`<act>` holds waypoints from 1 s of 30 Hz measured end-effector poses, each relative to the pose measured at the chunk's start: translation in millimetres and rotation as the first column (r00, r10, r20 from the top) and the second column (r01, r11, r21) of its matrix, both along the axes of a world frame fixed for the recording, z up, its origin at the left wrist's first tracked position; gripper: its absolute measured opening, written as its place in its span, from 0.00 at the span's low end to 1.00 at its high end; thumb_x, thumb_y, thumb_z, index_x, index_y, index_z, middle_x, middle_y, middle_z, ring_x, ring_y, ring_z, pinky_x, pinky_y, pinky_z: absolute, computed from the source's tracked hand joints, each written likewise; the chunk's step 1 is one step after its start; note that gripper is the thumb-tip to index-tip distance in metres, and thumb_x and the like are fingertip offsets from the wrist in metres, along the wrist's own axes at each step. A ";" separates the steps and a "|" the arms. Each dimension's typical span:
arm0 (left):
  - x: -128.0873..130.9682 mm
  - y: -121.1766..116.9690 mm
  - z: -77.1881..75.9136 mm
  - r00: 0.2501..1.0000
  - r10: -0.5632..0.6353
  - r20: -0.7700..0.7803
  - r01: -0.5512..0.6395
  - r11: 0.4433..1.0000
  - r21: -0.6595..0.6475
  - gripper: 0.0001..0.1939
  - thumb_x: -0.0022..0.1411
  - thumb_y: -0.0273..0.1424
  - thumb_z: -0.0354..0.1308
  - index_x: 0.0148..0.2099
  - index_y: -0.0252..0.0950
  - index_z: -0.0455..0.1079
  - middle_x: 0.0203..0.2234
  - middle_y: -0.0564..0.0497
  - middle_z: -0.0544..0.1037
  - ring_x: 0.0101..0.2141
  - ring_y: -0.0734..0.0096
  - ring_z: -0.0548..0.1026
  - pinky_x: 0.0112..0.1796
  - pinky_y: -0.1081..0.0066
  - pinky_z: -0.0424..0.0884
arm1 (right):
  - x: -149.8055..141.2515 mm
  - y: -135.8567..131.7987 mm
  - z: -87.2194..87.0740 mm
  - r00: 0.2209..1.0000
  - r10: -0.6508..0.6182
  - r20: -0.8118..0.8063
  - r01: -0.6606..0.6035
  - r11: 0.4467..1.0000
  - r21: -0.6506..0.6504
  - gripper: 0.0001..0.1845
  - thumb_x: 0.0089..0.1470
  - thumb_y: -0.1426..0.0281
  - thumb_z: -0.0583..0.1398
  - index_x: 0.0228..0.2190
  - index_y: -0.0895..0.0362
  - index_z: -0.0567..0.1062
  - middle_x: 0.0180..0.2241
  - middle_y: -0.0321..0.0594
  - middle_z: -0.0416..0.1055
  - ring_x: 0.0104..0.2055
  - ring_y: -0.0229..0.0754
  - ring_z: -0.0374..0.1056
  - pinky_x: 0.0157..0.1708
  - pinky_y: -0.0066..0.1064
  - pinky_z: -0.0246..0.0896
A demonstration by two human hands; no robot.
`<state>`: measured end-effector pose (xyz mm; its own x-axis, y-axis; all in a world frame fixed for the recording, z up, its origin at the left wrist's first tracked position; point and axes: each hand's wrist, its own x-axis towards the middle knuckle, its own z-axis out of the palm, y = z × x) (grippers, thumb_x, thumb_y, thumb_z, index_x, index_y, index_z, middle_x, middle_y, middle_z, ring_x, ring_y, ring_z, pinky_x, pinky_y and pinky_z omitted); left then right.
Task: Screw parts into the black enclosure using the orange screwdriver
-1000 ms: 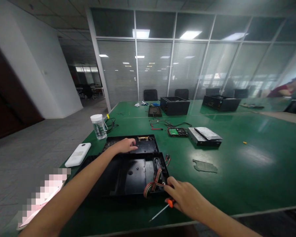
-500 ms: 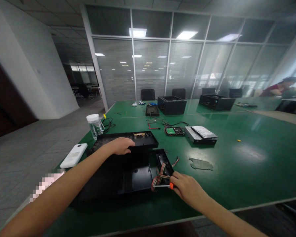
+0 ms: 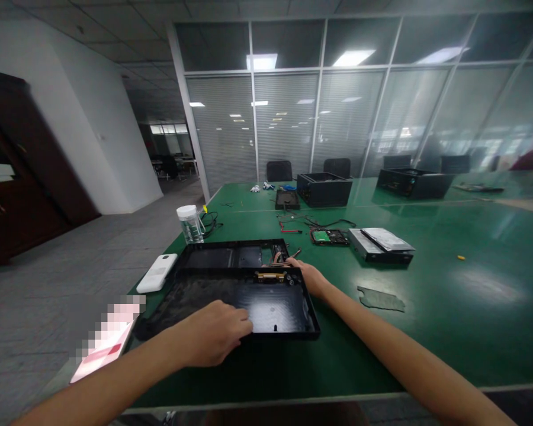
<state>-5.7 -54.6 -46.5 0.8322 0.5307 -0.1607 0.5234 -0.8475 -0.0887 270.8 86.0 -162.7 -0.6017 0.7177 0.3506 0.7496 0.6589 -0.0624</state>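
My left hand (image 3: 220,334) is closed over the near edge of a shallow black metal case panel (image 3: 190,307), which has a gold-coloured strip along its far side. Behind it lies a second black case panel (image 3: 204,257), partly covered by the near one. Striped ribbon wires (image 3: 278,258) come out at its right end. There my right hand (image 3: 311,277) holds on with curled fingers, close to the wires. Its fingertips are partly hidden by the near panel's corner, and no screwdriver shows in that hand now.
A clear bottle with a white lid (image 3: 190,225) and a white device (image 3: 157,273) stand on the left. Farther right are a hard drive (image 3: 328,236), an optical drive (image 3: 379,245) and a thin dark plate (image 3: 381,299). Black computer cases (image 3: 324,189) stand at the back.
The two panels have swapped places: the one with the gold strip came toward me with my left hand, and the wired one moved away with my right. The orange-handled screwdriver has gone from sight.
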 end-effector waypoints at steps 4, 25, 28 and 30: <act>-0.3 6.6 -18.4 1.000 0.002 -0.020 -0.003 1.000 -0.012 0.05 0.56 0.26 0.54 0.37 0.37 0.64 0.33 0.50 0.73 0.31 0.65 0.73 0.29 0.70 0.65 | 26.5 3.3 -2.8 0.986 -0.028 0.163 0.002 0.988 0.155 0.32 0.50 0.82 0.50 0.56 0.51 0.58 0.61 0.43 0.47 0.46 0.45 0.63 0.45 0.38 0.59; 87.3 136.1 -68.5 0.952 -0.278 0.127 0.245 0.942 0.230 0.08 0.58 0.26 0.55 0.41 0.35 0.70 0.36 0.45 0.72 0.38 0.64 0.68 0.37 0.69 0.64 | 88.0 11.7 -10.7 0.948 -0.153 -0.279 0.146 0.988 -0.048 0.16 0.57 0.64 0.50 0.44 0.57 0.68 0.44 0.45 0.69 0.48 0.44 0.62 0.50 0.39 0.57; 91.1 153.3 -86.8 0.926 -0.355 0.131 0.302 0.902 0.309 0.07 0.60 0.25 0.52 0.37 0.36 0.71 0.34 0.46 0.70 0.36 0.67 0.67 0.36 0.70 0.63 | 89.7 13.1 -12.5 0.946 -0.144 -0.291 0.131 0.989 -0.064 0.16 0.57 0.64 0.50 0.44 0.57 0.68 0.44 0.45 0.69 0.48 0.44 0.62 0.50 0.40 0.57; 88.9 157.5 -94.2 0.916 -0.373 0.150 0.304 0.886 0.349 0.07 0.61 0.25 0.50 0.37 0.35 0.70 0.34 0.46 0.70 0.36 0.67 0.67 0.36 0.70 0.62 | 89.6 14.1 -12.3 0.945 -0.137 -0.298 0.121 0.990 -0.072 0.16 0.57 0.64 0.50 0.44 0.56 0.68 0.44 0.45 0.69 0.48 0.44 0.62 0.49 0.40 0.57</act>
<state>83.2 102.9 -140.8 0.9656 0.2040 0.1612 0.2448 -0.9222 -0.2994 360.4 100.1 -175.0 -0.3749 0.8044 0.4609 0.7687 0.5476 -0.3304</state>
